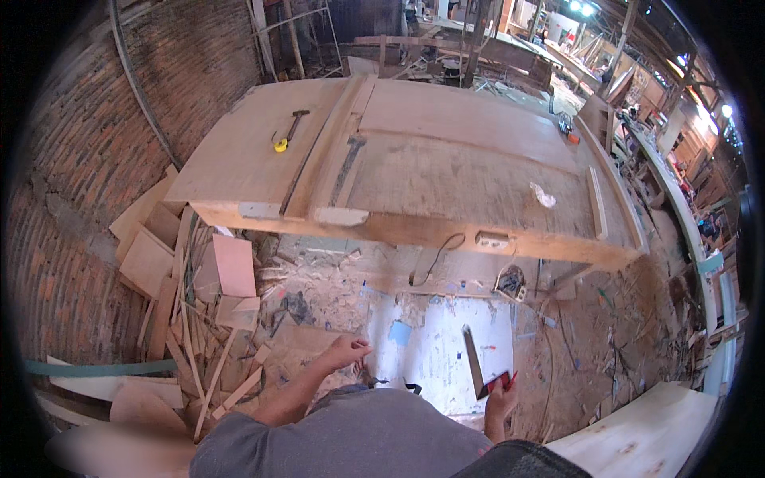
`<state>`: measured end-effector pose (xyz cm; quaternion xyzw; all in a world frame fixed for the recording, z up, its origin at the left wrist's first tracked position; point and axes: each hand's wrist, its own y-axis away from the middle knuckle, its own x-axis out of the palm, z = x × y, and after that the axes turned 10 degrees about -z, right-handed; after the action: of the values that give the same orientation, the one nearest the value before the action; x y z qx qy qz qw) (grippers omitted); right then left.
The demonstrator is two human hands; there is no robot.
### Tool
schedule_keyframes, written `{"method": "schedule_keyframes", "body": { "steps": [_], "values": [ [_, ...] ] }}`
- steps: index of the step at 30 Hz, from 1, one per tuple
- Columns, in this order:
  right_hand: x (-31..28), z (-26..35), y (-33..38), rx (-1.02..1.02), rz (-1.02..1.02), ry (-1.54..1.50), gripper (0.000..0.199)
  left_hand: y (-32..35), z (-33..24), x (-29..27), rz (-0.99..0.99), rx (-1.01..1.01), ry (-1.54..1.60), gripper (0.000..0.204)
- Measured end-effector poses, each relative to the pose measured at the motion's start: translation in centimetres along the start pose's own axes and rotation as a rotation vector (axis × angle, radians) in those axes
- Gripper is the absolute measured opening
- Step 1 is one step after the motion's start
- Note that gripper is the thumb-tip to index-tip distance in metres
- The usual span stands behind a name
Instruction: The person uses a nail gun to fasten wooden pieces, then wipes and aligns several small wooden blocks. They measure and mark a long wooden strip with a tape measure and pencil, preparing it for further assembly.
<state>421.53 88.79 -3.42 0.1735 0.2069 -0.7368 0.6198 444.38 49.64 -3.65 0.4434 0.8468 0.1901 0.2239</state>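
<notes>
In my right hand point(500, 398), at the lower right of my body, is a try square point(475, 360). Its metal blade points up and away, and my fingers close round its red stock. A thin red stick shape, perhaps a pencil, shows beside those fingers. My left hand point(348, 353) is raised in front of my body with its fingers drawn together; anything in them is too small to make out. Beyond both hands stands a large wooden workbench point(470, 179). A hammer point(297, 124) and a yellow tape measure point(280, 146) lie on its left part.
A white board point(458, 334) with a blue scrap point(399, 332) lies on the littered floor. A socket block point(492, 239) is fixed to the bench's front edge, with a cable point(434, 263) hanging nearby. Wood offcuts point(227, 358) lean by the brick wall point(72, 231). Plywood point(637, 434) lies lower right.
</notes>
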Motion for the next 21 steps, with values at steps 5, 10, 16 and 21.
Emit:
{"method": "schedule_keyframes", "body": {
  "steps": [5, 10, 16, 21],
  "values": [
    [3.8, -9.0, -1.4, -0.030, -0.096, 0.703, 0.021, -10.0, -3.9, -7.9, -0.330, 0.105, -0.016, 0.029],
    [8.7, -13.8, -3.5, 0.507, 0.142, 0.540, 0.026, -21.7, -8.2, -14.6, -0.556, 0.210, 0.105, 0.022],
    [19.2, -11.0, -10.1, 0.368, 0.368, 0.946, 0.036, -31.1, -12.5, -20.5, -0.951, 0.314, 0.132, 0.017],
    [25.8, -3.2, -18.3, 0.350, 0.352, 0.784, 0.037, -35.2, -15.5, -27.6, -1.240, 0.360, -0.101, 0.018]
  ]
}}
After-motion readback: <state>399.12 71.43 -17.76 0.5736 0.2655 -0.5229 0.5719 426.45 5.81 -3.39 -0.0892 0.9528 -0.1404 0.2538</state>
